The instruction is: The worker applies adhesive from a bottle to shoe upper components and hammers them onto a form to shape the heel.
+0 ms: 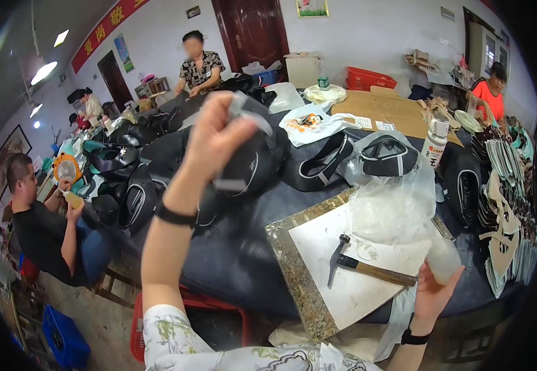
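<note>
My left hand (pixel 216 137) is raised over the far middle of the table, fingers closed and blurred by motion. It grips the edge of a black shoe upper (pixel 244 162) with pale grey strips, which is also smeared. Low on the right, my right hand (pixel 437 290) is wrapped round a whitish translucent squeeze bottle (pixel 444 258). Between my arms lies a white board (pixel 318 253) on a speckled stone slab (pixel 312 303). On the board rests a hammer (pixel 373 269) with a wooden handle. A clear plastic bag (pixel 392 207) lies at the board's far edge, beneath another black shoe upper (pixel 389 157).
More black shoe uppers (pixel 318 166) lie across the dark table (pixel 237 266). A white bottle (pixel 434 143) stands right, near stacked cut pieces (pixel 506 161). Cardboard (pixel 386 114) lies at the back. Co-workers sit around; one at left holds a yellowish bottle (pixel 72 198). A red crate (pixel 219 303) stands below.
</note>
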The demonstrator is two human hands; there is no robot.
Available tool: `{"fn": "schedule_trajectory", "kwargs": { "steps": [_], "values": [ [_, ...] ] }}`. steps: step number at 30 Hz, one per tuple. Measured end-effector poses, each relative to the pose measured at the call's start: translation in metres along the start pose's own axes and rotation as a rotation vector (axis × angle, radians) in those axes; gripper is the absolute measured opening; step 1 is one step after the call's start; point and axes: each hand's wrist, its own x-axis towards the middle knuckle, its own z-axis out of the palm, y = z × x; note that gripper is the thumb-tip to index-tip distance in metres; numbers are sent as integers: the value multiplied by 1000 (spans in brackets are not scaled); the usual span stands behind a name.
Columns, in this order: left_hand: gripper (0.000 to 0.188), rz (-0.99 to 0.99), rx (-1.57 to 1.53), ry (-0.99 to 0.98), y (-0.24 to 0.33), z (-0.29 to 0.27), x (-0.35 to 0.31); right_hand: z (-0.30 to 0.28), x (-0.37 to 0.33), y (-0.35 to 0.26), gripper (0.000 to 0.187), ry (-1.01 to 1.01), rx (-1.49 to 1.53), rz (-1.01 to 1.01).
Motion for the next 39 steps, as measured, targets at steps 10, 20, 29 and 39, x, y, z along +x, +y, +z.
{"fn": "schedule_trajectory", "kwargs": {
  "steps": [10,20,29,39],
  "values": [
    [40,-705,-474,-401,-32,175,-143,34,-23,17,60,-127,-487,-340],
    [46,-600,-254,-404,-14,186,-153,35,-37,-2,73,-119,-826,-539],
    [44,-590,-147,-406,-16,185,-153,33,-40,0,75,-174,-988,-556],
    [42,-497,-63,-409,-18,190,-151,44,-50,-10,81,-283,-1133,-696]
  ]
}}
